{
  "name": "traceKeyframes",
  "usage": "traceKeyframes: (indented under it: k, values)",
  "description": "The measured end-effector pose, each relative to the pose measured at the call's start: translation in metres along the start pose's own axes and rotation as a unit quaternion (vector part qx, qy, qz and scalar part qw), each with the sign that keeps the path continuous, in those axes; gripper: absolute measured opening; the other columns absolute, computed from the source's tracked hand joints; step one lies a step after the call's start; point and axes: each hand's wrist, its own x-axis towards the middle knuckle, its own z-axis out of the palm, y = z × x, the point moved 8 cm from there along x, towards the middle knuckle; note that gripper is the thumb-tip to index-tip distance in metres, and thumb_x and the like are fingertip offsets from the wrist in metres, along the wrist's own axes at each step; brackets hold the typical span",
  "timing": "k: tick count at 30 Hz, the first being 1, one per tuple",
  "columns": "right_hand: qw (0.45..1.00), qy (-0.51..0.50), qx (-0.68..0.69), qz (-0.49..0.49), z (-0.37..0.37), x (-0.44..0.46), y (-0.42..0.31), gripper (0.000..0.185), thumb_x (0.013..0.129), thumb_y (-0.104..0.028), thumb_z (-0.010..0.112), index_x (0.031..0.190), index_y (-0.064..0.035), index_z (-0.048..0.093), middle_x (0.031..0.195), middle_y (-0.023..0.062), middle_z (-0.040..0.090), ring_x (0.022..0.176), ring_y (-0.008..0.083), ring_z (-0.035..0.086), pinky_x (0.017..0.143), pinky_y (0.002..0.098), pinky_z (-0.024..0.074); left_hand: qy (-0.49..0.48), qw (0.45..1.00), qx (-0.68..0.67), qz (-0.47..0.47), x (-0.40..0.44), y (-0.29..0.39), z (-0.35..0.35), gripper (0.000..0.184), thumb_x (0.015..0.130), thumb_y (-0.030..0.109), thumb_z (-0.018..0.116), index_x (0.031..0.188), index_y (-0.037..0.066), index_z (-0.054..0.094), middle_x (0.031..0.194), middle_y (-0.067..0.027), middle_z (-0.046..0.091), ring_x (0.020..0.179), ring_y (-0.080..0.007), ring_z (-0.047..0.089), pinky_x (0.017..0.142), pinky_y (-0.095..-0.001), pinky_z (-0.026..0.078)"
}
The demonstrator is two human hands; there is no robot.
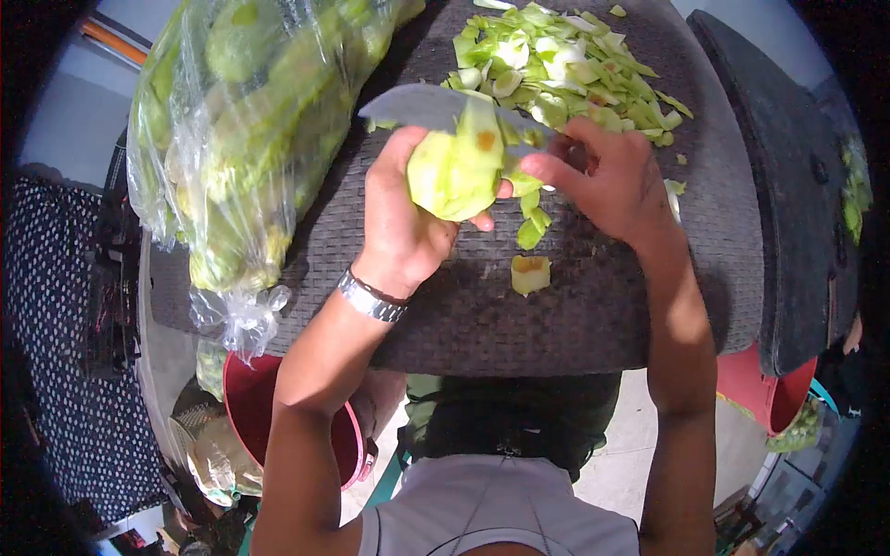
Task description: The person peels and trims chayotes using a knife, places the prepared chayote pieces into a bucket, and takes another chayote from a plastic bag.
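My left hand (399, 218), with a metal-banded watch at the wrist, is wrapped round a peeled pale green fruit (450, 181) whose exact kind I cannot tell. In my right hand (616, 181) is a knife (408, 105), its broad grey blade pointing left across the fruit's far side. A slice with a brown spot (486, 139) stands up against the blade. Thin green pieces (531, 227) hang or lie just under the right fingers. On the woven tabletop nearer my body lies a cut piece with a brown patch (530, 275).
A heap of green and whitish slices (565, 60) covers the table's far right. At left, a clear plastic bag (250, 130) full of green fruit rests on the woven table (445, 338). Red buckets (348, 445) stand below, and a dark chair back (788, 185) is at right.
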Motion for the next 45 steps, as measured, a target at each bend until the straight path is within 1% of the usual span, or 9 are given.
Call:
traceKeyframes:
  k: [2, 4, 10, 13, 15, 18, 22, 30, 45]
  values:
    - [0.981, -0.069, 0.128, 0.132, 0.01, -0.002, 0.018, 0.063, 0.087, -0.068, 0.07, 0.079, -0.0061, 0.064, 0.057, 0.0047, 0.059, 0.048, 0.016, 0.058, 0.044, 0.0315, 0.0447, 0.023, 1.0, -0.004, -0.007, 0.002, 0.0, 0.001, 0.054, 0.105, 0.048, 0.043, 0.133, 0.004, 0.059, 0.115, -0.0148, 0.071, 0.089, -0.0342, 0.073, 0.054, -0.0395, 0.058]
    - [0.844, -0.192, 0.349, 0.358, 0.03, -0.025, 0.023, 0.064, 0.093, -0.069, 0.063, 0.084, -0.0065, 0.063, 0.056, 0.0006, 0.052, 0.044, 0.0073, 0.049, 0.038, 0.0221, 0.0348, 0.026, 1.0, -0.014, -0.003, 0.004, 0.0, -0.002, 0.054, 0.105, 0.048, 0.045, 0.133, 0.005, 0.06, 0.113, -0.0151, 0.071, 0.086, -0.0343, 0.074, 0.054, -0.0377, 0.058]
    - [0.706, -0.237, 0.568, 0.35, 0.027, -0.017, 0.02, 0.077, 0.094, -0.083, 0.042, 0.088, -0.0084, 0.06, 0.054, -0.0029, 0.045, 0.039, 0.0049, 0.04, 0.034, 0.0194, 0.03, 0.06, 0.998, 0.005, -0.013, 0.0, 0.0, 0.004, 0.054, 0.104, 0.048, 0.048, 0.133, 0.005, 0.06, 0.115, -0.0147, 0.072, 0.084, -0.034, 0.074, 0.053, -0.0368, 0.058]
    - [0.788, -0.082, 0.477, 0.382, 0.022, -0.016, 0.029, 0.074, 0.096, -0.08, 0.045, 0.084, -0.0085, 0.061, 0.054, -0.0042, 0.044, 0.04, 0.0058, 0.041, 0.037, 0.0205, 0.0319, 0.022, 0.999, 0.0, -0.026, 0.0, -0.002, 0.005, 0.053, 0.103, 0.049, 0.051, 0.133, 0.006, 0.061, 0.114, -0.0133, 0.072, 0.091, -0.0316, 0.074, 0.06, -0.0403, 0.06]
    - [0.925, -0.052, 0.297, 0.233, 0.013, -0.006, 0.021, 0.066, 0.094, -0.071, 0.058, 0.083, -0.0061, 0.061, 0.058, 0.0032, 0.054, 0.044, 0.0135, 0.052, 0.041, 0.029, 0.0409, 0.098, 0.995, 0.015, 0.008, -0.001, 0.001, -0.001, 0.051, 0.104, 0.048, 0.052, 0.133, 0.007, 0.061, 0.116, -0.012, 0.072, 0.099, -0.0301, 0.073, 0.071, -0.0432, 0.061]
    - [0.989, -0.041, 0.127, 0.065, 0.015, -0.009, -0.018, 0.061, 0.088, -0.063, 0.073, 0.082, -0.0034, 0.06, 0.06, 0.0094, 0.063, 0.049, 0.0221, 0.064, 0.048, 0.037, 0.0505, 0.153, 0.986, 0.007, 0.06, 0.001, -0.002, -0.012, 0.048, 0.105, 0.047, 0.052, 0.132, 0.009, 0.061, 0.12, -0.0107, 0.071, 0.109, -0.0285, 0.07, 0.089, -0.0461, 0.058]
    - [0.998, -0.032, 0.042, -0.037, 0.027, -0.023, -0.051, 0.045, 0.081, -0.038, 0.088, 0.088, -0.0041, 0.061, 0.061, 0.004, 0.061, 0.051, 0.0129, 0.059, 0.05, 0.029, 0.0476, 0.08, 0.996, -0.03, 0.031, 0.011, -0.01, -0.02, 0.048, 0.107, 0.048, 0.05, 0.134, 0.009, 0.06, 0.126, -0.0117, 0.069, 0.112, -0.0299, 0.069, 0.101, -0.0462, 0.055]
    - [0.995, -0.012, 0.024, -0.095, 0.026, -0.026, -0.063, 0.049, 0.076, -0.041, 0.092, 0.084, -0.0066, 0.057, 0.063, 0.0042, 0.066, 0.054, 0.0163, 0.068, 0.053, 0.031, 0.054, -0.046, 0.989, -0.136, -0.032, 0.007, -0.017, 0.006, 0.053, 0.104, 0.051, 0.051, 0.13, 0.005, 0.059, 0.118, -0.0152, 0.07, 0.102, -0.03, 0.071, 0.094, -0.0449, 0.059]
    - [0.993, 0.023, 0.038, -0.109, 0.027, -0.023, -0.052, 0.056, 0.075, -0.055, 0.087, 0.078, -0.0067, 0.059, 0.062, 0.0043, 0.066, 0.053, 0.02, 0.068, 0.052, 0.0349, 0.0548, 0.0, 0.996, -0.091, -0.022, 0.006, -0.017, 0.003, 0.049, 0.104, 0.049, 0.05, 0.129, 0.009, 0.062, 0.118, -0.0117, 0.071, 0.102, -0.0276, 0.071, 0.089, -0.0426, 0.06]
